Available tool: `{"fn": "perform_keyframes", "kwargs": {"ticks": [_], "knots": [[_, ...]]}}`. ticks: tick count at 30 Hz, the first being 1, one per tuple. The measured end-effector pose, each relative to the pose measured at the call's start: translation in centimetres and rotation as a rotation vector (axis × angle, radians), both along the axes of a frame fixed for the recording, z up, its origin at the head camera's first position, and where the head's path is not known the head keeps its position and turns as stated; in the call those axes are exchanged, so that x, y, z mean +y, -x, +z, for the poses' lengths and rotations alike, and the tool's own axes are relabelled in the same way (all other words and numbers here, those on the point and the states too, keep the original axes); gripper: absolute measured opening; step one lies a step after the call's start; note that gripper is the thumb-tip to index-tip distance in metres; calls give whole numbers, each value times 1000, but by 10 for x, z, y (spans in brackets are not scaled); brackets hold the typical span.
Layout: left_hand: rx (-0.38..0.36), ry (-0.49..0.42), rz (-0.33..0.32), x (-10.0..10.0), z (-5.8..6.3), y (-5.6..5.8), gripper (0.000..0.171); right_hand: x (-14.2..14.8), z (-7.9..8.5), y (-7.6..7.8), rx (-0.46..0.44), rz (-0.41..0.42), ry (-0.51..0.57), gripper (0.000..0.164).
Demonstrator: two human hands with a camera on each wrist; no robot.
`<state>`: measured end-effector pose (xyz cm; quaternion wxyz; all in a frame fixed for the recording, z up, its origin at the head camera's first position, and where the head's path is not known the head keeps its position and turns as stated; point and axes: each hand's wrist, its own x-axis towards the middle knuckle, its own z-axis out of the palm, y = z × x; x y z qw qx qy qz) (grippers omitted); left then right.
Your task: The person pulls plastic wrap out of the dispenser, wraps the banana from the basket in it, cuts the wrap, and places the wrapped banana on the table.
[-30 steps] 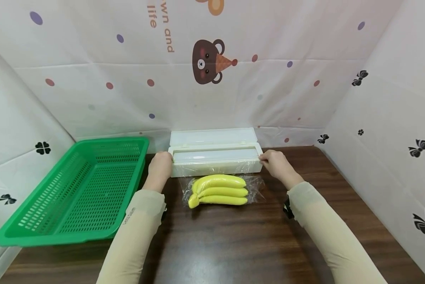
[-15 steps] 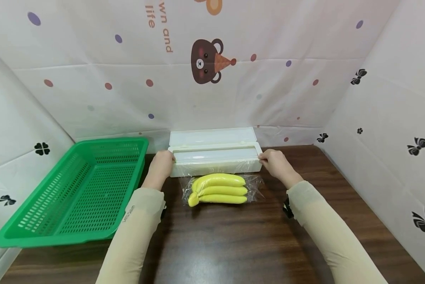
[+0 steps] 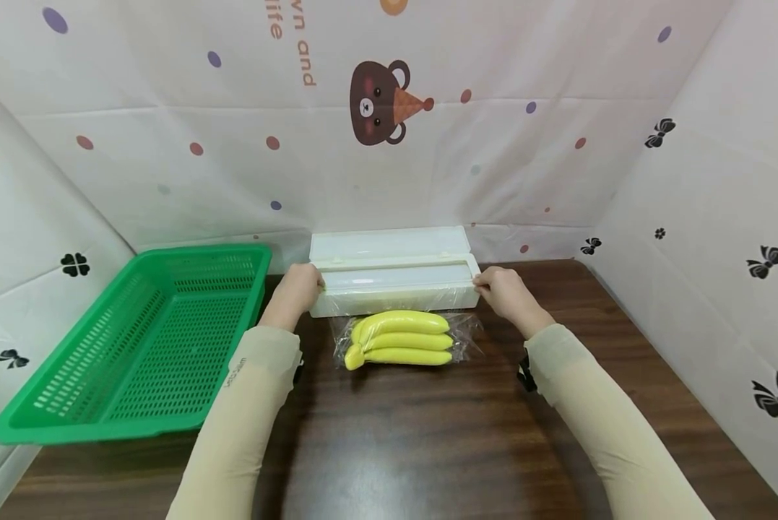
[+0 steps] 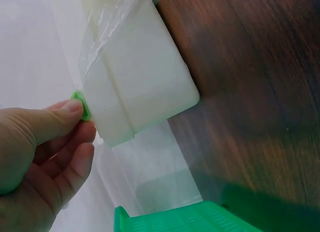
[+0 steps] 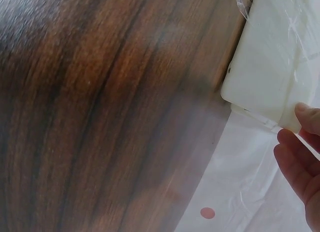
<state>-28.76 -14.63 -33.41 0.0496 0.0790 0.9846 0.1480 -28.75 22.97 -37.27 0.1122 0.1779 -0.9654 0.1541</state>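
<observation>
A long white plastic wrap dispenser box (image 3: 389,300) stands at the back of the table with its lid (image 3: 389,244) raised. Clear plastic wrap (image 3: 467,336) runs from its front edge down over a bunch of yellow bananas (image 3: 404,339) lying before it. At the box's left end, my left hand (image 3: 294,292) pinches a small green slide cutter (image 4: 81,105) between thumb and fingers; the cutter sits on the box's top front edge. My right hand (image 3: 507,297) pinches the box's right front corner, as the right wrist view shows, thumb above and fingers below.
A green plastic basket (image 3: 167,427) stands on the left, close beside the left forearm. Behind the box rises a wall sheet (image 3: 415,180) with printed figures. The brown wooden table (image 3: 402,440) stretches out in front of the bananas.
My left hand has slid slightly to the right along the box edge with the slide cutter. My right hand keeps its place on the corner. The head view has tilted a little.
</observation>
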Motion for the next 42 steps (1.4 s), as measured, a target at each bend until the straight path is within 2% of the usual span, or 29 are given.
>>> {"fn": "perform_keyframes", "kwargs": {"ticks": [9, 27, 37, 42], "knots": [[-14, -5, -63, -2, 3, 3, 23, 1, 0, 0, 35, 27, 15, 15], [-24, -9, -104, 0, 7, 6, 22, 0, 1, 0, -16, -2, 10, 19], [-15, -11, -100, -1, 6, 5, 22, -4, 1, 2, 3, 13, 14, 20], [-23, 3, -105, 5, 7, 9, 26, 0, 2, 0, 8, 15, 6, 20]]}}
